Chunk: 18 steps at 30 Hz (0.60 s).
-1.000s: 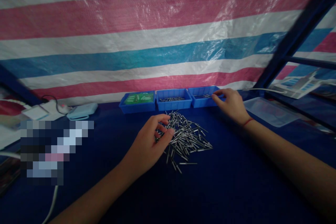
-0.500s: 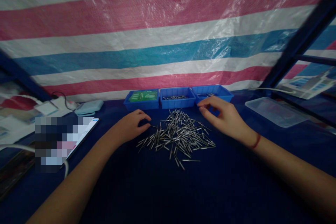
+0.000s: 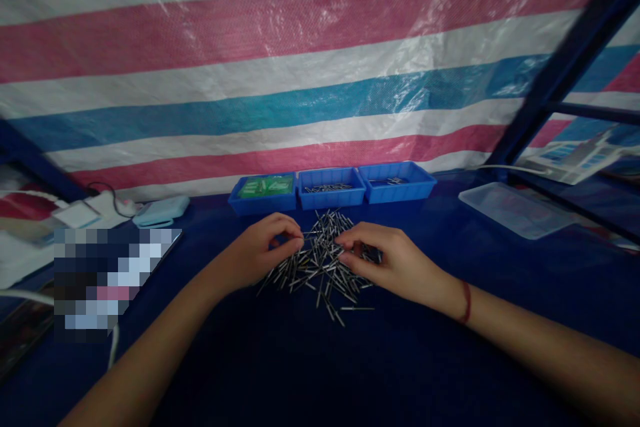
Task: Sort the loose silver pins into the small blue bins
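Note:
A loose heap of silvery blind rivets lies on the dark blue table in front of me. At its left side, my left hand has thumb and fingertips pinched together, with a thin rivet poking out to the right. My right hand hovers over the heap's right side, thumb and forefinger a little apart; nothing shows between them. It covers part of the heap. Behind stand three blue bins: the left bin with green packets, the middle bin and the right bin with rivets.
At the left lie a tablet with a blurred screen, a cable and a light blue case. A clear plastic lid rests at the right. A striped plastic sheet hangs behind the bins.
My right hand has moved from beside the right bin down and left to the heap. The left fingertips have closed together on a rivet. The view has shifted slightly.

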### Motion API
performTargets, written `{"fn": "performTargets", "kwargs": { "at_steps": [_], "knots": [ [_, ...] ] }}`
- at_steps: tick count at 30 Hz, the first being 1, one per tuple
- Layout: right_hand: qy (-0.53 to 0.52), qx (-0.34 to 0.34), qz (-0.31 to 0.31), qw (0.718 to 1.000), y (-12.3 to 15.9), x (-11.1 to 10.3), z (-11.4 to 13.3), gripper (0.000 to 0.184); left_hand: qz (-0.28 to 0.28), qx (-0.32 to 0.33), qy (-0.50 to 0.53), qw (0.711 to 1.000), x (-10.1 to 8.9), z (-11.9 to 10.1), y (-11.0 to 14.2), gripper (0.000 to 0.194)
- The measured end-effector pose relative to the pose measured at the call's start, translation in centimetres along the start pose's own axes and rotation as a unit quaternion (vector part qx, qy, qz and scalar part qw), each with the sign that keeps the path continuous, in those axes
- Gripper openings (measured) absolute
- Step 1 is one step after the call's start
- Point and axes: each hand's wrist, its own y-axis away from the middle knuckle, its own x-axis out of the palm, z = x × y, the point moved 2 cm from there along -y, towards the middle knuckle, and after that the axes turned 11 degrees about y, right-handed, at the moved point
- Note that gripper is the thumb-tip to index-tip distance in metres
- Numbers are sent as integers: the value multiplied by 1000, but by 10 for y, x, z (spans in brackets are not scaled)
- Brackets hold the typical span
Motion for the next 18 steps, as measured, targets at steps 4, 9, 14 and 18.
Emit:
{"fn": "performTargets", "kwargs": {
  "at_steps": [4,9,14,18],
  "knots": [
    [-70,9,-42,997,0,0,10,13,25,3,105,994,26,-25,2,18],
    [-122,4,-59,991,1,-3,17,10,11,-23,182,983,42,-31,5,20],
    [-133,18,-66,989,3,0,14,7,3,-46,208,977,46,-30,3,20],
    [-137,60,-80,985,3,1,10,9,-135,-36,195,971,41,-40,12,16]
  ]
}}
